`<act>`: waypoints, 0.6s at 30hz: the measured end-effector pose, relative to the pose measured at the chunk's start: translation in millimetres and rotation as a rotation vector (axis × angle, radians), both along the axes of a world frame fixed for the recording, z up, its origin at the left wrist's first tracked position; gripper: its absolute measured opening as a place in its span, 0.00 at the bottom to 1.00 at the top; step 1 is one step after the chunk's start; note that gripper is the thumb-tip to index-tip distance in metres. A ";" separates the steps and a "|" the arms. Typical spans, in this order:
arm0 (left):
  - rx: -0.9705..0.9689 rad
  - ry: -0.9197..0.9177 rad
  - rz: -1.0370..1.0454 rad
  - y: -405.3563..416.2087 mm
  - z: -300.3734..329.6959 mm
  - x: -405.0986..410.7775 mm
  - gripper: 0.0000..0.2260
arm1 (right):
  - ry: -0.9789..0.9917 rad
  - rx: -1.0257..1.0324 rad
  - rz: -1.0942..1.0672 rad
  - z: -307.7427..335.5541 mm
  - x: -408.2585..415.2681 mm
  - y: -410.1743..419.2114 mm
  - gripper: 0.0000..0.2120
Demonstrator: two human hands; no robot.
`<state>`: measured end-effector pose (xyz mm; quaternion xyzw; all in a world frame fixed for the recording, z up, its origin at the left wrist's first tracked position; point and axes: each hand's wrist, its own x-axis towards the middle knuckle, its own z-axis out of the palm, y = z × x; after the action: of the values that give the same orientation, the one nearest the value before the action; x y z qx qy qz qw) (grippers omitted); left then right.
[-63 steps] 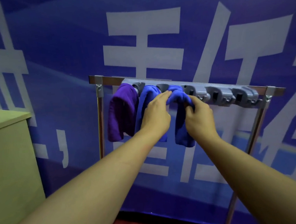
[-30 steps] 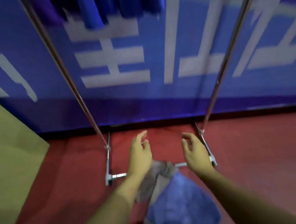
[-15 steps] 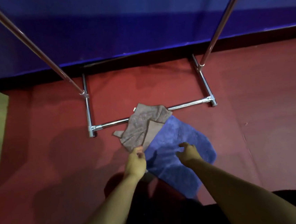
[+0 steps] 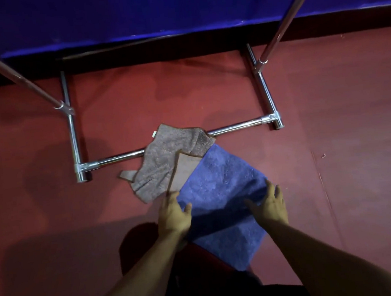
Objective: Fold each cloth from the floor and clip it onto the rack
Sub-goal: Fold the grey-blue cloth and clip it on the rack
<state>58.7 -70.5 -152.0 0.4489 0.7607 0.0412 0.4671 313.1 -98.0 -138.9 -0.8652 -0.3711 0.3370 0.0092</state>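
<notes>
There is one view only, taken from the person's head and looking steeply down at the red floor. Both forearms reach in from the bottom edge, so the hands sit close below the lens. The chrome base of the rack lies farther out, with the blue wall across the top. Straight bars bow near the edges, as a wide lens does.

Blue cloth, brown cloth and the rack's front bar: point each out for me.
Blue cloth (image 4: 221,178), head view, flat middle of its upper half.
Brown cloth (image 4: 160,165), head view, centre of its fuzzy face.
Front bar (image 4: 235,127), head view, bare stretch right of the brown cloth.
</notes>
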 end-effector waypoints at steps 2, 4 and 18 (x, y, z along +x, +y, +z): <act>-0.001 0.041 -0.009 4.4 -6.9 1.0 0.23 | -0.023 0.007 -0.012 -7.7 5.4 5.2 0.45; -0.026 0.058 -0.009 11.5 -11.3 2.7 0.22 | -0.030 -0.005 -0.031 -12.5 7.7 7.7 0.44; -0.036 0.210 -0.249 37.6 6.9 27.6 0.19 | 0.240 -0.020 0.035 37.2 -26.1 15.4 0.19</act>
<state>86.3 -32.9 -145.1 0.5330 0.7445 -0.0779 0.3944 287.1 -82.6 -101.7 -0.8123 -0.3787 0.4419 0.0389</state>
